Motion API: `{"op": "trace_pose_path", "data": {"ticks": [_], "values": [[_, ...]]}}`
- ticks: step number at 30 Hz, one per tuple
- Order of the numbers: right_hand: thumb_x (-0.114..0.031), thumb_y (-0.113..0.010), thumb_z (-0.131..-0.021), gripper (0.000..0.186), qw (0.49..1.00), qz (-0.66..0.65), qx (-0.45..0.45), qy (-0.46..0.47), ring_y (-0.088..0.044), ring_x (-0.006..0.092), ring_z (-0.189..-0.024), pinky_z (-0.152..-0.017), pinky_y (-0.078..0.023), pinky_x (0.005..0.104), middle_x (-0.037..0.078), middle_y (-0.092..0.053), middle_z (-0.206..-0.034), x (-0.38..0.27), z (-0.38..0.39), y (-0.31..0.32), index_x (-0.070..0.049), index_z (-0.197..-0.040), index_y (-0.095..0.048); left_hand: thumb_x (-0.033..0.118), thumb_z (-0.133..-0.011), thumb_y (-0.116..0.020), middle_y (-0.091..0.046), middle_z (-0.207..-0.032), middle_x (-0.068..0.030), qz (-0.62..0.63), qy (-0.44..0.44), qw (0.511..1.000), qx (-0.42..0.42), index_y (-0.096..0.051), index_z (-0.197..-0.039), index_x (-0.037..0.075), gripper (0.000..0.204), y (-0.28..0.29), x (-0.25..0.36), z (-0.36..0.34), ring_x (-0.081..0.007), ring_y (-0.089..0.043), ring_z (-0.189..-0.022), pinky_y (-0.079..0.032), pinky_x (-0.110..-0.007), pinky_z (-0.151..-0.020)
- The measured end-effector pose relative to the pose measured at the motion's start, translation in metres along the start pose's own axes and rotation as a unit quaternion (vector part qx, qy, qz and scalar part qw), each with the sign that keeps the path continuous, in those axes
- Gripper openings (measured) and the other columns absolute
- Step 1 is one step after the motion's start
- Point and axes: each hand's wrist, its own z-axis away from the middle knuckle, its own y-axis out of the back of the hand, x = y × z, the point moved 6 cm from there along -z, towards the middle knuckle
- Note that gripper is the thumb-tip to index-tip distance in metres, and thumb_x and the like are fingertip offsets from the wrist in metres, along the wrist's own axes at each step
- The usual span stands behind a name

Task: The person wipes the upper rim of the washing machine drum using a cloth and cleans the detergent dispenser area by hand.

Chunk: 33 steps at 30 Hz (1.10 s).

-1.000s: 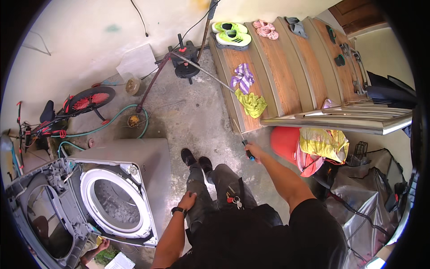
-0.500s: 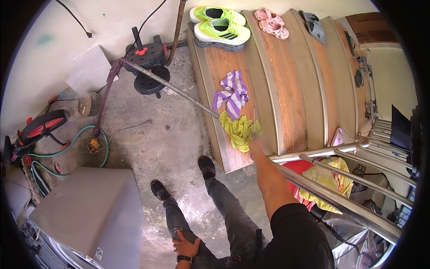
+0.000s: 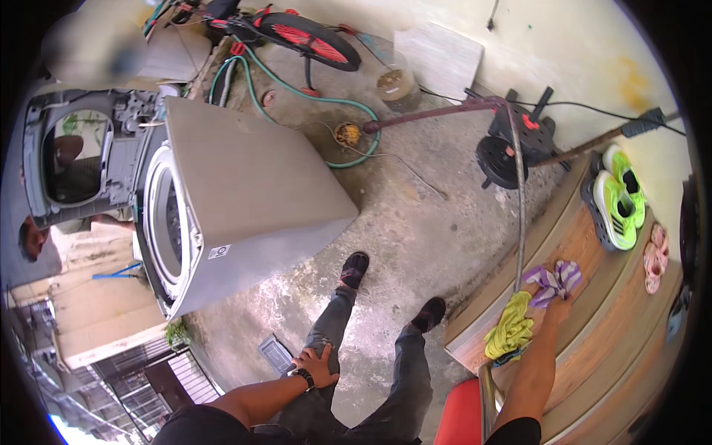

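Note:
My right hand (image 3: 558, 302) reaches over the wooden steps to a crumpled purple-and-white striped cloth (image 3: 549, 280), touching it; whether it grips the cloth cannot be made out. Just left of that hand lies a yellow-green cloth (image 3: 509, 326), with something dark and teal at its lower edge. My left hand (image 3: 317, 367) rests open on my left leg, its fingers spread over the trouser cloth. A metal pipe (image 3: 517, 215) with a maroon upper section runs down to the cloths.
An opened grey washing machine (image 3: 259, 193) stands left, a person's skin partly visible behind it. A red-and-black bicycle (image 3: 311, 41), green hose (image 3: 297, 95) and stacked weights (image 3: 502, 159) line the wall. Shoes (image 3: 621, 208) sit on the steps; a red object (image 3: 460, 415) is beside the railing.
My view has swung toward the washing machine. My right hand has moved from the yellow-green cloth to the striped one; the screwdriver-like tool it held is no longer visible in it.

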Motion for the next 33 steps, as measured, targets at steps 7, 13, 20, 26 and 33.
{"op": "trace_pose_path", "data": {"ticks": [7, 13, 20, 26, 33], "values": [[-0.021, -0.049, -0.094, 0.041, 0.916, -0.389, -0.011, 0.099, -0.064, 0.0364, -0.103, -0.093, -0.051, 0.0454, 0.022, -0.061, -0.118, -0.092, 0.091, 0.175, 0.004, -0.127, -0.053, 0.079, -0.078, -0.058, -0.014, -0.160, -0.0310, 0.169, 0.033, 0.983, -0.064, 0.000, -0.162, 0.034, 0.112, -0.032, -0.040, 0.020, -0.0548, -0.025, -0.144, -0.020, -0.074, -0.109], [-0.028, -0.049, -0.099, 0.047, 0.710, -0.571, -0.402, 0.091, -0.062, 0.0319, -0.116, -0.099, -0.052, 0.0455, 0.015, -0.060, -0.131, -0.303, 0.285, 0.306, -0.008, -0.141, -0.045, 0.046, -0.088, -0.065, -0.028, -0.158, -0.0216, 0.442, -0.111, 0.864, 0.214, -0.046, -0.148, 0.015, 0.070, -0.016, -0.077, 0.040, -0.0457, -0.035, -0.142, -0.032, -0.054, -0.116], [-0.036, -0.045, -0.099, 0.048, 0.527, -0.536, -0.654, 0.086, -0.061, 0.0288, -0.119, -0.104, -0.047, 0.0469, 0.012, -0.063, -0.129, -0.553, 0.504, 0.326, -0.005, -0.133, -0.056, 0.011, -0.091, -0.064, -0.054, -0.133, -0.0216, 0.510, -0.230, 0.590, 0.582, -0.062, -0.122, 0.003, 0.033, 0.151, -0.257, 0.238, -0.0414, -0.054, -0.123, -0.044, -0.048, -0.105], [-0.034, -0.038, -0.099, 0.051, 0.457, -0.478, -0.745, 0.085, -0.062, 0.0317, -0.119, -0.104, -0.048, 0.0471, 0.016, -0.064, -0.129, -0.692, 0.713, 0.357, 0.001, -0.132, -0.056, 0.013, -0.097, -0.062, -0.058, -0.130, -0.0160, 0.652, -0.244, 0.468, 0.544, -0.057, -0.129, 0.003, 0.034, 0.151, -0.394, 0.266, -0.0322, -0.063, -0.111, -0.052, -0.040, -0.094], [-0.032, -0.043, -0.100, 0.048, 0.397, -0.364, -0.840, 0.073, -0.063, 0.0289, -0.119, -0.105, -0.048, 0.0453, 0.015, -0.065, -0.129, -0.698, 0.823, 0.345, 0.000, -0.134, -0.055, 0.025, -0.102, -0.062, -0.040, -0.153, -0.0117, 0.819, -0.464, 0.176, 0.288, -0.017, -0.161, 0.010, 0.076, 0.249, -0.414, 0.293, -0.0237, -0.056, -0.126, -0.052, -0.035, -0.098]]}}
